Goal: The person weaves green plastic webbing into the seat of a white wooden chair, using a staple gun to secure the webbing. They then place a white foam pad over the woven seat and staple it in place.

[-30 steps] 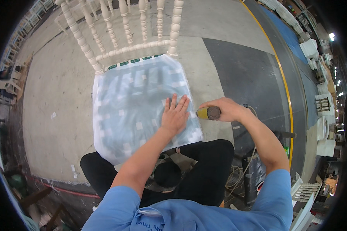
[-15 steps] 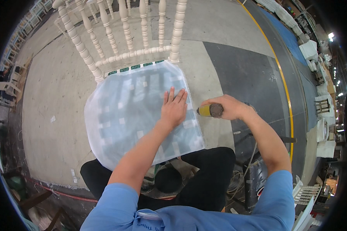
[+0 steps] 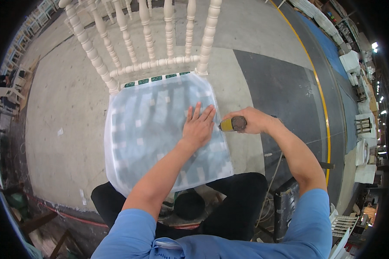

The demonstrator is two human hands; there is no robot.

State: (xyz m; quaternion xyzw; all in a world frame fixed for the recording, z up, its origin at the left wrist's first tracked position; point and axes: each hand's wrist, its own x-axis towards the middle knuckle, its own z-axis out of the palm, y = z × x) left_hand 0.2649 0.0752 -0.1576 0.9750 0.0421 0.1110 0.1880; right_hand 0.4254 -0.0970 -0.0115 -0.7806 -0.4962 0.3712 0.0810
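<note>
A cream wooden chair with turned spindles (image 3: 147, 36) stands in front of me. Thin white fabric (image 3: 160, 142) covers its seat, and a blue-grey layer with pale patches shows through. My left hand (image 3: 199, 129) lies flat on the fabric near the right edge, fingers stretched out and holding nothing. In my right hand (image 3: 256, 121) is a yellow-green staple gun (image 3: 233, 124) with a brown end. Its nose points left at the seat's right edge; whether it touches cannot be made out. Green strips (image 3: 156, 78) show along the seat's back edge.
My black-trousered knees (image 3: 246, 185) sit under the seat's near edge. A black padded stool (image 3: 286, 203) stands by my right leg, near a thin hose (image 3: 270, 190). A yellow floor line (image 3: 322, 99) runs at right. White furniture (image 3: 362, 151) lines the far right.
The chair seat has shifted slightly to the right and turned a little. The staple gun's nose is closer to the seat edge. My left hand has moved slightly right with the fabric.
</note>
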